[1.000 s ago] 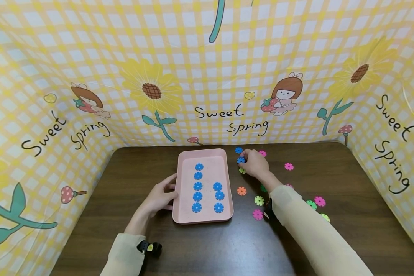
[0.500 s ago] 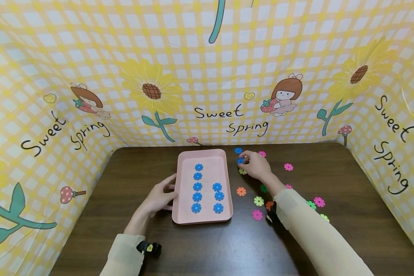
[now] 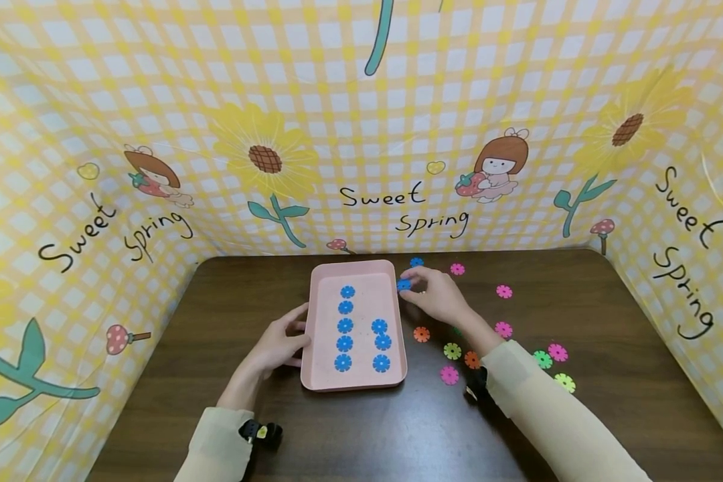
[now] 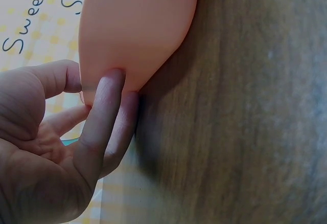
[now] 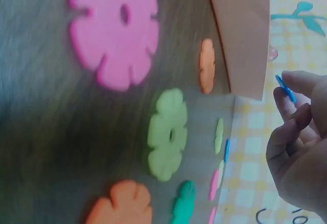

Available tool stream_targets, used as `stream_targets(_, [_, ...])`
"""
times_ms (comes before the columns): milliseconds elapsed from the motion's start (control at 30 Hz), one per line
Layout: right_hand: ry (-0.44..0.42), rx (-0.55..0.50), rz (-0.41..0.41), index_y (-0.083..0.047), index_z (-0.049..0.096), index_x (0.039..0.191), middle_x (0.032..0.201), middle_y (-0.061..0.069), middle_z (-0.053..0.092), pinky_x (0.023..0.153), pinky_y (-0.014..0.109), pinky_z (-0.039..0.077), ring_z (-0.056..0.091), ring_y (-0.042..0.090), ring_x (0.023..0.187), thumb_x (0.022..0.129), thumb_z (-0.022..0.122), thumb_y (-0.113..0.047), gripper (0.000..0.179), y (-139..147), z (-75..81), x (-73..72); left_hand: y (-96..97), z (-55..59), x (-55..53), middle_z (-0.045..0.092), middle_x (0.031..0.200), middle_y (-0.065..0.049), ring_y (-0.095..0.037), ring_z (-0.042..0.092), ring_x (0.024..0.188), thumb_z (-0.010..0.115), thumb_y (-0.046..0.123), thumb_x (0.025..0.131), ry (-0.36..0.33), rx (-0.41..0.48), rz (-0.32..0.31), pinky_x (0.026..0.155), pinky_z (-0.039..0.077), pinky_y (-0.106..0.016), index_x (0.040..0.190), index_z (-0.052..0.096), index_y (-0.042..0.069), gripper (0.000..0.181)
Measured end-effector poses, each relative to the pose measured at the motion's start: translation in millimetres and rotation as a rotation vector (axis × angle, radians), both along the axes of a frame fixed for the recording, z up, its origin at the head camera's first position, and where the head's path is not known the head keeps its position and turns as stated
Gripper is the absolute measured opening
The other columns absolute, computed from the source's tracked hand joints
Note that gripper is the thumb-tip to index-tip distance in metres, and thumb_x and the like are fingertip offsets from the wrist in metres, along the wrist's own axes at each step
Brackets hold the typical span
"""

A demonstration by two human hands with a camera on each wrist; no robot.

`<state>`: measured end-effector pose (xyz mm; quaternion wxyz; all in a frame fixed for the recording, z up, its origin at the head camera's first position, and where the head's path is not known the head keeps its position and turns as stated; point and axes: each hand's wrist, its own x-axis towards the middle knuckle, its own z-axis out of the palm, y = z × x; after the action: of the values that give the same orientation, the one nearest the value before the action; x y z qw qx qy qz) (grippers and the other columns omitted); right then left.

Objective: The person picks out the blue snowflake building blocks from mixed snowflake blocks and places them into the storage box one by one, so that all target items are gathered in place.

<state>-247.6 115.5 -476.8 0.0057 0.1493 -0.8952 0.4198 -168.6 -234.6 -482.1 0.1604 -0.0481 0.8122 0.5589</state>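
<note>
My right hand (image 3: 440,294) pinches a blue snowflake disc (image 3: 404,284) between thumb and fingertips, overlapping the tray's right rim in the head view. The same disc (image 5: 285,88) shows edge-on in the right wrist view, above the tray's rim level. The left hand (image 3: 280,341) touches the left outer wall of the pink tray (image 3: 361,273), and its fingertips (image 4: 110,81) press that wall in the left wrist view. Inside the tray lie several blue discs (image 3: 345,325) in a left column, and 3 more blue discs (image 3: 383,342) form a shorter right column.
Right of the tray, loose discs lie scattered: a blue one (image 3: 417,262) at the back, pink (image 3: 504,291), orange (image 3: 421,334), yellow-green (image 3: 452,351) and green (image 3: 542,359). A patterned cloth (image 3: 361,134) rises behind the brown table (image 3: 349,435).
My right hand has lifted the blue disc off its spot among the loose ones and moved it left to the tray's edge. The left hand and tray stay put.
</note>
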Motion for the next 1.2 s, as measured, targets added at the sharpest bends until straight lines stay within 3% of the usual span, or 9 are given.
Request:
stream_targets(233, [-0.022,-0.006,0.108,-0.018,0.072,0.124,0.106,-0.002,0.072,0.051,0.032,0.042,0.049,0.018,0.058,0.094,0.078,-0.029,0.033,-14.7,-3.2,6.2,-0.2,0.3,-0.5,0.052,0.137,-0.025,-0.028,0.070,0.089,0.061,0.003,0.095,-0.002,-0.004,-0.002,0.065,0.064,-0.045,0.163,0.036,0.020,0.074])
stream_targets(467, [-0.043,0.035,0.135,-0.017,0.073,0.120,0.102,-0.003,0.072,0.057,0.032,0.044,0.057,0.016,0.068,0.095,0.077,-0.027,0.028,-29.9,-8.7,4.8,-0.2,0.2,-0.4,0.052,0.136,-0.026,-0.028,0.070,0.089,0.061,0.002,0.096,0.000,0.002,-0.007,0.065,0.064,-0.045,0.163,0.036,0.019,0.074])
stream_targets(833, [-0.070,0.135,0.147,-0.017,0.073,0.121,0.100,-0.006,0.071,0.079,0.035,0.057,0.065,0.009,0.086,0.092,0.079,-0.030,0.032,-43.8,-13.4,3.1,0.9,1.0,-0.9,0.052,0.136,-0.025,-0.028,0.070,0.090,0.061,0.003,0.096,-0.004,0.005,-0.005,0.065,0.064,-0.045,0.163,0.036,0.020,0.073])
stream_targets(1200, [-0.049,0.229,0.167,-0.018,0.073,0.119,0.098,-0.006,0.072,0.077,0.034,0.058,0.066,0.008,0.085,0.094,0.078,-0.029,0.028,-49.3,-15.9,1.8,1.3,1.8,-0.2,0.052,0.137,-0.026,-0.028,0.070,0.090,0.060,0.002,0.096,-0.009,0.005,0.001,0.066,0.064,-0.045,0.163,0.035,0.020,0.075])
